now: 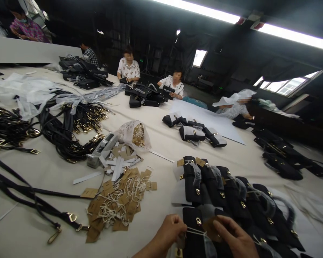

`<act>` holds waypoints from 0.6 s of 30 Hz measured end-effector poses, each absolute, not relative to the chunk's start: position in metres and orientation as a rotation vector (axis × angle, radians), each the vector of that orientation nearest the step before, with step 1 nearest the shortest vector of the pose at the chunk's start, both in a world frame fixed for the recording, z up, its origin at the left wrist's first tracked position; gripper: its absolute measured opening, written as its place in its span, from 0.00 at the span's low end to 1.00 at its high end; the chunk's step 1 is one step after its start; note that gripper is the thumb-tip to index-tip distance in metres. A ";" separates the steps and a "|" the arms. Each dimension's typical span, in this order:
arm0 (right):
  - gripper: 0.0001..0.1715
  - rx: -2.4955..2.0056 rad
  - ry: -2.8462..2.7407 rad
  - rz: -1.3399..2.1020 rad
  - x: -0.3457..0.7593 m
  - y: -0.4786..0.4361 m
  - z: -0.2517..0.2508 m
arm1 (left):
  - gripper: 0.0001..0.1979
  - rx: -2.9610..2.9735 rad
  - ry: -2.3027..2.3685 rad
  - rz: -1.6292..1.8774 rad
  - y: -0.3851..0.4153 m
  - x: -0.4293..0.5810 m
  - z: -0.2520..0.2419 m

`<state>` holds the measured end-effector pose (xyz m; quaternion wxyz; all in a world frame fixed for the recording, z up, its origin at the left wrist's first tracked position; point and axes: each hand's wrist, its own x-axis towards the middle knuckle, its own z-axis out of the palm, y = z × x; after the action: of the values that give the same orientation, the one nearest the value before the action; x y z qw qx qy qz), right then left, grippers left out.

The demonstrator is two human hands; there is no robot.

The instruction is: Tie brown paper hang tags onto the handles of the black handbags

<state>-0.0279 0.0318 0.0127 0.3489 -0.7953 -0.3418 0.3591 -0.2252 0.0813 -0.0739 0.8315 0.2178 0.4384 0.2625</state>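
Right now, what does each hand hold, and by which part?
Right hand: brown tag, by its right edge. Left hand: white string, pinched at its left end.

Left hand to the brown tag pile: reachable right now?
Probably yes: the tag pile lies left of the left hand, on the same table, with no obstacle visible between them. But that hand is pinching string, so it would likely need to let go first.
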 end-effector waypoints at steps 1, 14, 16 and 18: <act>0.25 -2.025 -0.831 0.937 -0.032 0.034 0.015 | 0.08 0.547 0.951 0.571 0.079 -0.231 -0.077; 0.07 -1.855 -1.511 0.215 -0.052 0.093 0.019 | 0.19 1.505 0.736 0.709 0.073 -0.229 -0.068; 0.11 -1.896 -1.595 0.182 -0.049 0.092 0.007 | 0.24 1.412 0.854 0.747 0.070 -0.234 -0.084; 0.18 -1.902 -1.693 0.137 -0.051 0.086 -0.005 | 0.25 1.222 0.905 0.734 0.070 -0.240 -0.093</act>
<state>-0.0515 0.0855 -0.0047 0.2916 -0.7134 -0.6351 0.0515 -0.2404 0.0701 -0.0927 0.6642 0.5412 0.4005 0.3249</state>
